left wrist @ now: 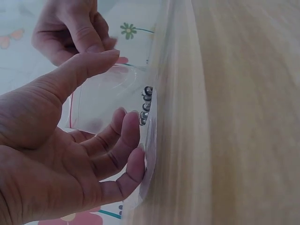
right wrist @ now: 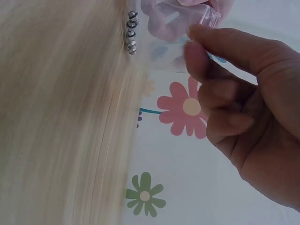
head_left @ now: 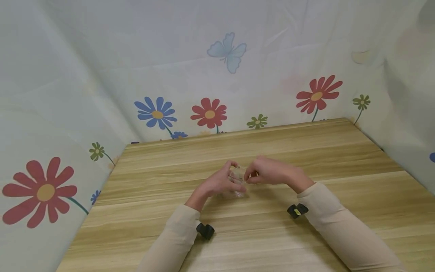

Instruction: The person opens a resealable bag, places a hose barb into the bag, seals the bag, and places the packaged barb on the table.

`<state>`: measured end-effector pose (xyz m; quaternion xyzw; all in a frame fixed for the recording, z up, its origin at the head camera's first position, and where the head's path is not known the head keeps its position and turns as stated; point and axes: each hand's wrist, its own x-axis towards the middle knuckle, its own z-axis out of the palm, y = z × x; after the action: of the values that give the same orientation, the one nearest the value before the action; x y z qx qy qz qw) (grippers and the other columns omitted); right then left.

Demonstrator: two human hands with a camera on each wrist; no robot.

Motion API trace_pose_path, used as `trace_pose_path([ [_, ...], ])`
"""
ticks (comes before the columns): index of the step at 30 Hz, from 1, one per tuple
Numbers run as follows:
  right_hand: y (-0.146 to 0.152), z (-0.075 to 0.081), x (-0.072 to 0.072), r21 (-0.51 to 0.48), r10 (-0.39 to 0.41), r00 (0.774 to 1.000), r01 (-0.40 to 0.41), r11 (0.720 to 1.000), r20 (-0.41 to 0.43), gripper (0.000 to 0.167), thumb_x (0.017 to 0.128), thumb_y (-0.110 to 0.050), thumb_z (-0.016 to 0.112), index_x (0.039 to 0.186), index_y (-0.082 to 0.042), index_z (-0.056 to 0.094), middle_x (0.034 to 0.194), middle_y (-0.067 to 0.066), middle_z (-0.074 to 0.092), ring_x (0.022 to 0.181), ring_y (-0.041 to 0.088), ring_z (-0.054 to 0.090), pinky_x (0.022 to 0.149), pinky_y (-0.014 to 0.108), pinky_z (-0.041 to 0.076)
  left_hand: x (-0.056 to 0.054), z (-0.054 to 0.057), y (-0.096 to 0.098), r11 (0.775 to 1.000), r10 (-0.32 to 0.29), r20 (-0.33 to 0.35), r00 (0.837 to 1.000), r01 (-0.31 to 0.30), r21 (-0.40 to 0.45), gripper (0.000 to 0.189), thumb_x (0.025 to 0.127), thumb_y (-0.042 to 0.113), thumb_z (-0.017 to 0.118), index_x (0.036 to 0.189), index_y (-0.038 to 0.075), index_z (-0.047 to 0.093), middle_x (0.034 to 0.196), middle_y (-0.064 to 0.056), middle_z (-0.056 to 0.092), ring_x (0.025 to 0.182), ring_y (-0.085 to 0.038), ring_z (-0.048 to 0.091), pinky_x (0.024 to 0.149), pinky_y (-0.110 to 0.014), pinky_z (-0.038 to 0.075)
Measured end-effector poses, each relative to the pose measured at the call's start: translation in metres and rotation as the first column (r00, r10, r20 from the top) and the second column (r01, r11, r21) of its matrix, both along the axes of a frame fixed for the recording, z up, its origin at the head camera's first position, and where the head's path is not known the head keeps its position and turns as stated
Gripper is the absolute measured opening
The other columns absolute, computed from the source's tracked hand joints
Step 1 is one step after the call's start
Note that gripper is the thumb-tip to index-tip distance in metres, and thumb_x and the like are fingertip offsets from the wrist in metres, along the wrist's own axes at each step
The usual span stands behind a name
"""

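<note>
A clear plastic zip bag [left wrist: 101,101] stands on edge at the tabletop, a thin red line along one side. Several small shiny metal pieces with dark rings [left wrist: 146,105] lie in a row along its bottom. My left hand [head_left: 224,181] holds the bag, thumb stretched along one side and curled fingers against its lower part; in the right wrist view those fingers show through the plastic. My right hand [head_left: 268,172] is at the bag's other side, thumb and index fingertips [right wrist: 199,33] pinched together at its edge, remaining fingers curled.
Around the hands spreads a wood-grain table [head_left: 153,211]. A white curtain [head_left: 170,49] printed with flowers and a butterfly hangs behind and at both sides. A small black device [head_left: 205,231] sits on the left wrist and another black device [head_left: 297,210] on the right.
</note>
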<state>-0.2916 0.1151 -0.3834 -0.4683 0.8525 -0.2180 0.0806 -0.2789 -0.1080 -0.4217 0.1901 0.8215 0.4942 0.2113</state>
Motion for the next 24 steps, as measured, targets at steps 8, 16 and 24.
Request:
trace_pose_path([
  [8, 0.008, 0.003, -0.003, -0.067, -0.014, 0.999, 0.012, 0.998, -0.040, 0.009, 0.094, -0.004, 0.068, 0.098, -0.007, 0.075, 0.089, 0.001, 0.071, 0.075, 0.006, 0.061, 0.070, 0.028, 0.053, -0.004, 0.008, -0.007, 0.999, 0.031, -0.020, 0.999, -0.032, -0.027, 0.084, 0.082, 0.034, 0.084, 0.142, 0.011, 0.030, 0.094, -0.009, 0.064, 0.081, -0.025, 0.061, 0.076, -0.037, 0.047],
  [16, 0.023, 0.010, -0.004, -0.145, -0.068, 0.998, 0.070, 0.987, 0.018, 0.025, 0.088, 0.001, 0.058, 0.110, -0.002, 0.069, 0.098, 0.008, 0.069, 0.087, 0.014, 0.065, 0.076, 0.035, 0.055, -0.007, 0.016, -0.015, 0.999, 0.035, -0.030, 0.999, -0.034, 0.017, 0.057, 0.094, 0.023, 0.072, 0.138, 0.011, 0.039, 0.098, -0.012, 0.064, 0.090, -0.038, 0.063, 0.075, -0.040, 0.049],
  [24, 0.026, 0.015, -0.005, -0.198, -0.106, 0.993, 0.112, 0.974, 0.042, 0.029, 0.090, -0.016, 0.072, 0.116, -0.005, 0.066, 0.098, -0.001, 0.066, 0.092, 0.015, 0.065, 0.074, 0.033, 0.054, -0.008, 0.022, -0.020, 0.998, 0.059, -0.177, 0.982, -0.052, 0.042, 0.030, 0.104, 0.020, 0.056, 0.131, 0.007, 0.056, 0.105, -0.020, 0.061, 0.092, -0.037, 0.062, 0.084, -0.057, 0.048],
])
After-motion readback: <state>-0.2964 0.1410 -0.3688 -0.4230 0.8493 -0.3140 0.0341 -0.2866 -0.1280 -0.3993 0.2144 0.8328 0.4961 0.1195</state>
